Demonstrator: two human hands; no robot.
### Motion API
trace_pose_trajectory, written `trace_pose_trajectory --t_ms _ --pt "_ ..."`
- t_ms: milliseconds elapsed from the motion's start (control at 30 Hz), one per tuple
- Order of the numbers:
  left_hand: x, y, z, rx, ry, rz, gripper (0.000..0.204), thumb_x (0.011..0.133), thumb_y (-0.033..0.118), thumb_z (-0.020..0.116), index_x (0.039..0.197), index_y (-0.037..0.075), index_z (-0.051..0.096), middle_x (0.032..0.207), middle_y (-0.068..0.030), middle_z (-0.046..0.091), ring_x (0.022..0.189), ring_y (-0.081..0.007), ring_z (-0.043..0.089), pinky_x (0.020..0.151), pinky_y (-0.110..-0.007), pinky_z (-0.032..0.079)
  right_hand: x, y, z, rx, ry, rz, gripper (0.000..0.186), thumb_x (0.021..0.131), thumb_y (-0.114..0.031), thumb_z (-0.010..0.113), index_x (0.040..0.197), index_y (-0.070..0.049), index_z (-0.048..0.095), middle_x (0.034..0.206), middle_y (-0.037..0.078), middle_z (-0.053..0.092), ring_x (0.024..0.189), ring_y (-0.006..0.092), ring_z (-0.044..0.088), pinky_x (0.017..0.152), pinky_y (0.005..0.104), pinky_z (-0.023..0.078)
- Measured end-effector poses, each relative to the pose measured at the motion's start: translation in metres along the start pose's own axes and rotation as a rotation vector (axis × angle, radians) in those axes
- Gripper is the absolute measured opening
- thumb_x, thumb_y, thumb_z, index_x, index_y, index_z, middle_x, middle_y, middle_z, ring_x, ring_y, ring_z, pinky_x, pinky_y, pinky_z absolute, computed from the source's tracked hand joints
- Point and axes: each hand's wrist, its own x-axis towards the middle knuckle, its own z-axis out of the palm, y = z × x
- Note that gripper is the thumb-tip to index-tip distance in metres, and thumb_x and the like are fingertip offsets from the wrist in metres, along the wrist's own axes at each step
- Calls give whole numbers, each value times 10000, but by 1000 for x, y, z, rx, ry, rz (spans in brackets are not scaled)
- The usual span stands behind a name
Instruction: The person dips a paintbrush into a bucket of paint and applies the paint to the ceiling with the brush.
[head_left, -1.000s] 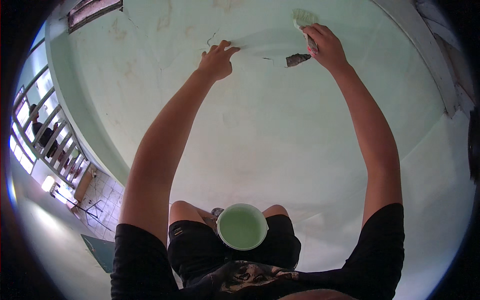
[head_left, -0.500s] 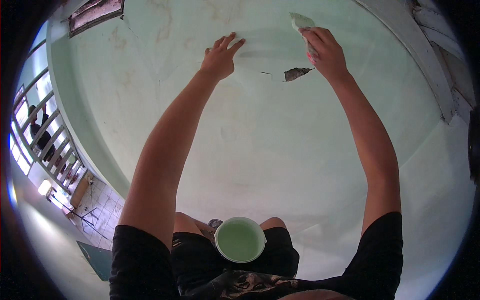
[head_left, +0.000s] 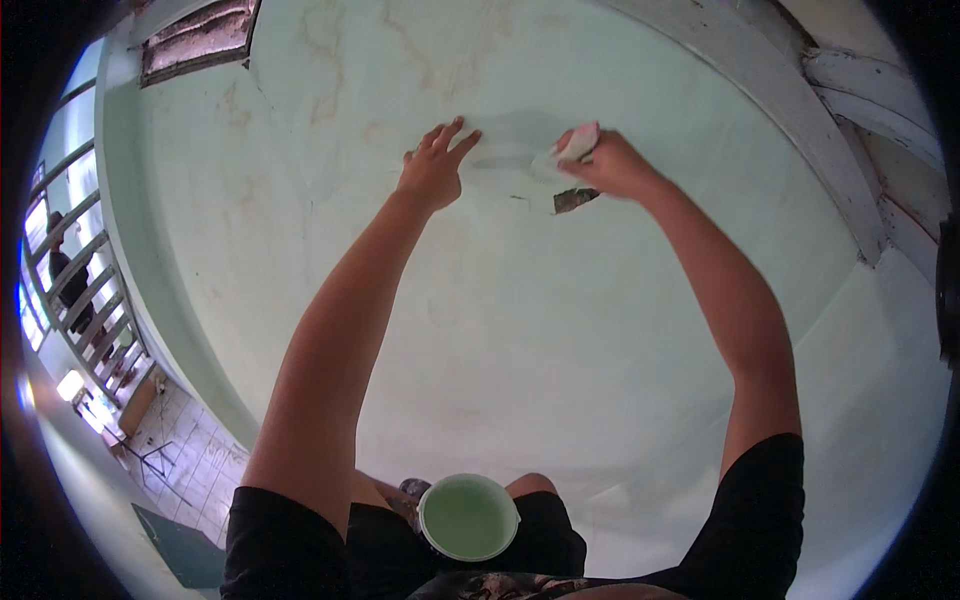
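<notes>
Pale green wall fills most of the head view, with brown stains higher up. My left hand rests against it, fingers spread, holding nothing. To its right, my right hand is closed round the handle of a putty knife. The pale blade, partly blurred, lies on or close to the wall. Just below that hand is a dark ragged hole, its right end partly covered by the hand. A white bucket of light green paint or filler sits at my lap between my thighs.
A framed opening is at the upper left. White beams slope along the upper right. At the far left stand a railing, another person behind it, a lit lamp on a stand and a tiled floor.
My right hand has moved down and left with the putty knife, turning it so the handle points upward. My left hand stays spread on the wall. The whole view has shifted slightly.
</notes>
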Motion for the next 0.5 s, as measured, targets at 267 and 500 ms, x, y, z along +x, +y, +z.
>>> trace_pose_trajectory --t_ms 267,500 --pt "2 -3 -2 -9 -2 46 723 775 -39 461 1395 319 366 1484 17 262 1327 -232 312 961 -498 415 74 17 -101 -356 539 -128 232 794 -196 635 1010 -111 638 886 97 661 848 308 626 732 374 504" --pt "-5 -3 -5 2 3 54 737 768 -48 463 1396 326 366 1488 19 259 1322 -232 319 942 -497 417 29 36 -46 -664 617 -466 356 703 -45 633 1049 -128 623 1049 49 614 972 254 595 807 368 508"
